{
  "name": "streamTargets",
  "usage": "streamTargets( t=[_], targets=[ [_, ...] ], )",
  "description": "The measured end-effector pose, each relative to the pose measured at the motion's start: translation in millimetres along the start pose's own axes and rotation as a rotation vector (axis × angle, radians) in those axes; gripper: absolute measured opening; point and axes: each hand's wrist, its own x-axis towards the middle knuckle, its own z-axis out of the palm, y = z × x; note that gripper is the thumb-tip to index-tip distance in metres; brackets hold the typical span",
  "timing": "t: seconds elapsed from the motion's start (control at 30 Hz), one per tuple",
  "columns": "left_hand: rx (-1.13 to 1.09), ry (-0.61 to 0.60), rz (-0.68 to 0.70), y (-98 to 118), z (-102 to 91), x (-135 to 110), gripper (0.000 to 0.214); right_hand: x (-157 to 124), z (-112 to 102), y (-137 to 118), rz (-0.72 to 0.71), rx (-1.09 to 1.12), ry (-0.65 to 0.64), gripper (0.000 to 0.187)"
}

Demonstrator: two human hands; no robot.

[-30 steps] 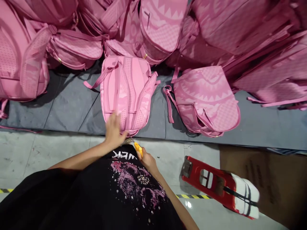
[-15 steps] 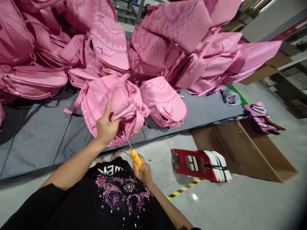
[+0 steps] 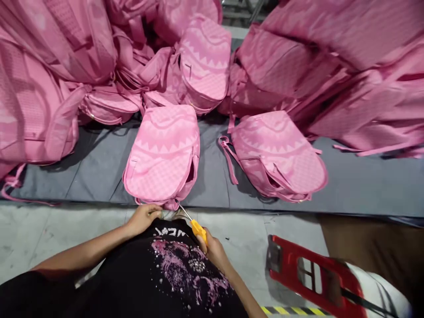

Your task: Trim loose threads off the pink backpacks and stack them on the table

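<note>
A pink backpack (image 3: 162, 154) with a zigzag-tooth print lies front side up near the table's front edge, its lower end toward me. My left hand (image 3: 145, 218) is at that lower edge with fingers bent and pressed together; what they pinch, if anything, I cannot make out. In my right hand (image 3: 213, 249) is a yellow-handled tool (image 3: 198, 230) with a thin metal shaft. Its tip points at a small pink piece (image 3: 171, 204) under the backpack's lower end; whether it touches is unclear. A second pink backpack (image 3: 278, 154) lies to the right.
Heaped pink backpacks (image 3: 205, 62) fill the back of the grey-covered table (image 3: 212, 176) and both sides. On the floor to the right stand a red stool-like seat with a white cushion (image 3: 311, 274) and a brown cardboard box (image 3: 364, 247). Yellow-black tape (image 3: 291, 311) marks the floor.
The backpack before me was crumpled with its straps up and now lies flat, front side up. My left hand has moved from on top of it to its lower edge. The view has shifted.
</note>
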Motion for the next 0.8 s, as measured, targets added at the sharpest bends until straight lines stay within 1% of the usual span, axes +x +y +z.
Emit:
streamTargets(
  t=[0.03,0.07,0.1,0.13,0.17,0.2,0.23,0.27,0.3,0.33,0.37,0.4,0.43,0.47,0.53,0.57,0.6,0.63,0.67,0.7,0.73,0.77,0.8],
  targets=[
    [0.167,-0.010,0.073,0,-11.6,-6,0.029,3,-3,0,0.044,-0.007,-0.027,0.046],
    [0.355,-0.014,0.185,0,-22.2,-9,0.036,6,-6,-1,0.078,-0.013,-0.048,0.047],
    [0.550,-0.017,0.328,1,-31.5,-11,0.044,9,-8,-3,0.099,-0.016,-0.062,0.049],
    [0.721,-0.018,0.499,1,-39.5,-10,0.049,11,-10,-4,0.111,-0.022,-0.073,0.049],
    [0.840,-0.011,0.670,1,-46.5,-8,0.051,14,-12,-6,0.118,-0.027,-0.078,0.050],
    [0.902,0.007,0.806,1,-53.0,-4,0.053,16,-13,-8,0.120,-0.029,-0.075,0.050],
    [0.947,0.030,0.892,0,-59.8,0,0.055,18,-13,-10,0.119,-0.029,-0.065,0.050],
    [0.998,0.044,0.917,-2,-67.3,5,0.058,21,-13,-12,0.115,-0.026,-0.053,0.049],
    [1.062,0.036,0.881,-4,-76.2,10,0.062,25,-13,-14,0.106,-0.021,-0.039,0.049],
    [1.132,0.017,0.786,-7,-86.4,15,0.065,28,-12,-15,0.094,-0.015,-0.026,0.048],
    [1.185,0.003,0.656,-10,-97.9,20,0.067,32,-10,-16,0.081,-0.009,-0.017,0.048],
    [1.196,-0.001,0.534,-13,-110.0,26,0.068,35,-9,-17,0.067,-0.001,-0.014,0.047],
    [1.153,0.014,0.442,-14,-121.8,32,0.067,38,-7,-18,0.053,0.009,-0.017,0.047],
    [1.075,0.050,0.387,-13,-132.1,39,0.064,39,-6,-18,0.041,0.023,-0.020,0.046],
    [0.900,0.161,0.361,0,-143.9,58,0.049,40,-4,-19,0.018,0.057,-0.033,0.043],
    [0.838,0.215,0.371,11,-144.2,70,0.041,39,-3,-19,0.003,0.092,-0.019,0.042],
    [0.801,0.274,0.392,26,-140.7,84,0.032,38,-4,-20,-0.014,0.137,0.016,0.040],
    [0.785,0.331,0.408,43,-134.2,99,0.029,37,-5,-22,-0.031,0.184,0.069,0.040],
    [0.754,0.384,0.445,62,-125.5,115,0.023,37,-7,-24,-0.045,0.226,0.136,0.041],
    [0.678,0.450,0.539,80,-115.5,129,0.017,38,-11,-27,-0.057,0.257,0.204,0.042],
    [0.602,0.492,0.631,96,-104.8,142,0.021,41,-15,-29,-0.059,0.270,0.266,0.043],
    [0.554,0.485,0.712,111,-93.6,152,0.029,46,-20,-33,-0.053,0.255,0.288,0.044],
    [0.512,0.469,0.787,121,-82.0,157,0.037,54,-26,-36,-0.040,0.216,0.281,0.044]
  ],
)
